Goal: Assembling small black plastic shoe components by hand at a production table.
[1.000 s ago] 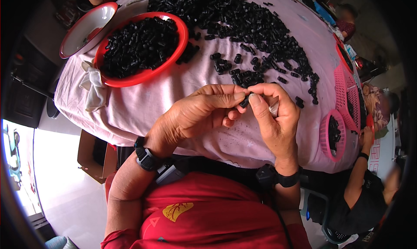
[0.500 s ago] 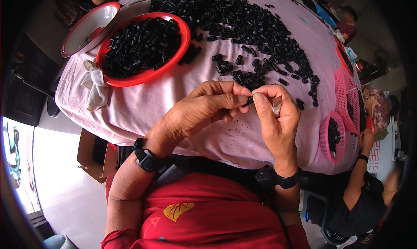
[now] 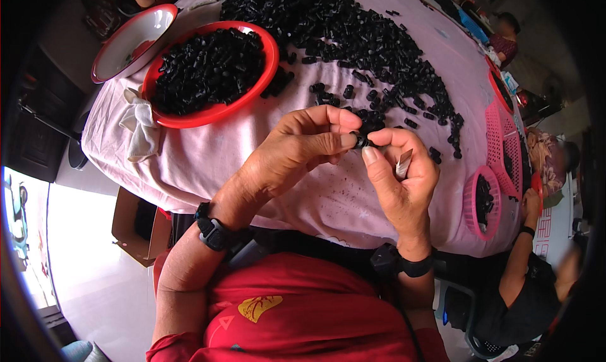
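Note:
Over the near part of the table, my left hand [image 3: 293, 144] pinches a small black cylindrical part [image 3: 360, 140] between thumb and forefinger. The thumb and forefinger of my right hand [image 3: 404, 179] meet the part's other end. A small flat blade-like piece [image 3: 403, 164], pale with a brownish tip, sticks out from the right hand's curled fingers; its exact kind is unclear. Just beyond my fingers lie several loose black parts [image 3: 372, 117], which run into a large pile [image 3: 303, 15] of the same kind. Fine dark crumbs dot the cloth below my hands.
A pink cloth [image 3: 208, 166] covers the table. On the left a red-rimmed basin [image 3: 274, 65] holds black parts, beside a white enamel basin [image 3: 137, 30] and a whitish rag [image 3: 140, 130]. Pink baskets [image 3: 470, 207] stand at right. A co-worker's arm [image 3: 521, 248] reaches in there.
My fingertips have drawn slightly apart, and more of the black part shows between them. The right hand has turned a little, bringing the blade-like piece further into view.

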Tool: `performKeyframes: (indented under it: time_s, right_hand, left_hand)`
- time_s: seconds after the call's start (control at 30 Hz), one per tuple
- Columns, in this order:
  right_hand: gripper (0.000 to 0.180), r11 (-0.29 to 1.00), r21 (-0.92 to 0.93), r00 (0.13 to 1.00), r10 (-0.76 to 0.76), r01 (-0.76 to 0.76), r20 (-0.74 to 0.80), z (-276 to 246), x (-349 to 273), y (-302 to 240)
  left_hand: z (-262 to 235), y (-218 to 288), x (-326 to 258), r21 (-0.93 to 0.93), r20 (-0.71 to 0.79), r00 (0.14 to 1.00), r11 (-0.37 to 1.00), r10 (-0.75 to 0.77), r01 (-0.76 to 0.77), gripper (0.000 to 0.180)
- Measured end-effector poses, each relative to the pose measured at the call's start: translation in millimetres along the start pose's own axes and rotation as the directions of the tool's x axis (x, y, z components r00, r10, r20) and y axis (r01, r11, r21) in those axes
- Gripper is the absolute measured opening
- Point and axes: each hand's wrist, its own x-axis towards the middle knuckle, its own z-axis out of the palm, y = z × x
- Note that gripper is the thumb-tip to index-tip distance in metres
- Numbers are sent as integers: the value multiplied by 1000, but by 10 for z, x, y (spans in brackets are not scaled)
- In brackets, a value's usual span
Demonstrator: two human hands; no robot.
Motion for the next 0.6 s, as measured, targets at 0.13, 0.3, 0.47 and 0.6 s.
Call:
performKeyframes:
  time_s: [0.13, 0.3, 0.47, 0.6]
  right_hand:
    - [12, 1000, -4, 1000, -3, 3, 4, 33, -25, 17]
    - [11, 1000, -13, 1000, -4, 4, 10, 64, 15, 10]
    - [11, 1000, -21, 1000, -6, 6, 11, 67, 30, 31]
    - [11, 1000, -26, 1000, -8, 8, 13, 82, 15, 15]
  left_hand:
    - [-51, -50, 13, -158, 22, 998, 986, -54, 56, 24]
    - [-31, -58, 24, -243, 26, 998, 968, -56, 61, 26]
    - [5, -50, -1, -249, 133, 981, 954, -138, 168, 27]
    - [-5, -69, -8, -238, 136, 982, 958, -132, 162, 28]
